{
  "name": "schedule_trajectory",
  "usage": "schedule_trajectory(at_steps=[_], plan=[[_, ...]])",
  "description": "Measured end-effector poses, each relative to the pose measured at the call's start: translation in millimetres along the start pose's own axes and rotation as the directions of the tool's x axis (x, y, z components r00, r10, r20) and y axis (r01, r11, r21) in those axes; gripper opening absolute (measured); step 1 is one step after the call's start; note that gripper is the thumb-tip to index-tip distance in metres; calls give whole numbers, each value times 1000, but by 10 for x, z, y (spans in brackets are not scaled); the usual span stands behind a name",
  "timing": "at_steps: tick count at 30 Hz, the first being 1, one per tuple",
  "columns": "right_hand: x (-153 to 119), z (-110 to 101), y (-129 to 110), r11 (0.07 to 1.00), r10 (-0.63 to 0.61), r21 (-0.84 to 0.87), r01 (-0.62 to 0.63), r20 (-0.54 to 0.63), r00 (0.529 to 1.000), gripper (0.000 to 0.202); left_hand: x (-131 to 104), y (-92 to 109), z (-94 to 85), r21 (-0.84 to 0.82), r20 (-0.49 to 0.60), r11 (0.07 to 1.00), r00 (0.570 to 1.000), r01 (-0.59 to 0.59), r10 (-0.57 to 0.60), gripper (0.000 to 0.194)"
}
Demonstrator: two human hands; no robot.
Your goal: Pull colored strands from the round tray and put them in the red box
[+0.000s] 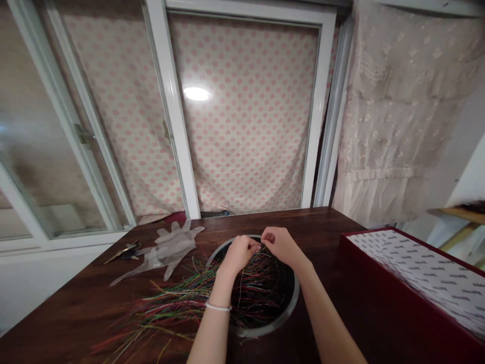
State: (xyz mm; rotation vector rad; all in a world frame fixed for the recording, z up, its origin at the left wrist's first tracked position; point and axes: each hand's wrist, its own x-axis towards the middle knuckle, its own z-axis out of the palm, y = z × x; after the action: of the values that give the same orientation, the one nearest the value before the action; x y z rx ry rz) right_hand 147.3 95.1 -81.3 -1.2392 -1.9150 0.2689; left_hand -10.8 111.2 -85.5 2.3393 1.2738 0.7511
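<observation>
Left forearm [210,333] with beaded bracelet [219,307] and right forearm [329,313] nearest. Thin coloured wires [178,299] lie in round dark container [291,309], spilling left over rim onto table [60,308]. Pale strand [240,288] dangles below left hand [238,254]. Left hand and right hand [279,246] close together above container's far part, fingertips pinched, probably on fine wire; too small to confirm. Best handling, likely: short pinch near wire's end, steady wrists, light pull, so neighbours avoid snagging. Farther left, clear plastic glove [178,247]; behind, dotted curtain [246,126].
</observation>
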Motion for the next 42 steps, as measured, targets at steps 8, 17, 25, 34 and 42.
schedule_trajectory(at_steps=[8,17,25,34,42], plan=[[-15,-180,-185,989,-53,129,65,-100,994,14,-20,67,-73,-237,-100,969,994,-74,51,28],[-79,-354,-399,954,-19,292,72,-181,983,19,-127,296,-288,-519,-119,851,993,-72,11,27],[-147,-453,-536,912,-112,369,179,-198,974,19,-260,411,-421,-775,93,623,994,112,-62,33],[-186,-494,-640,879,-354,256,401,-211,911,29,-348,558,-527,-596,-61,802,998,-43,8,22],[-194,-513,-639,876,-382,248,413,-162,910,35,-368,633,-497,-584,-88,804,993,-114,77,18]])
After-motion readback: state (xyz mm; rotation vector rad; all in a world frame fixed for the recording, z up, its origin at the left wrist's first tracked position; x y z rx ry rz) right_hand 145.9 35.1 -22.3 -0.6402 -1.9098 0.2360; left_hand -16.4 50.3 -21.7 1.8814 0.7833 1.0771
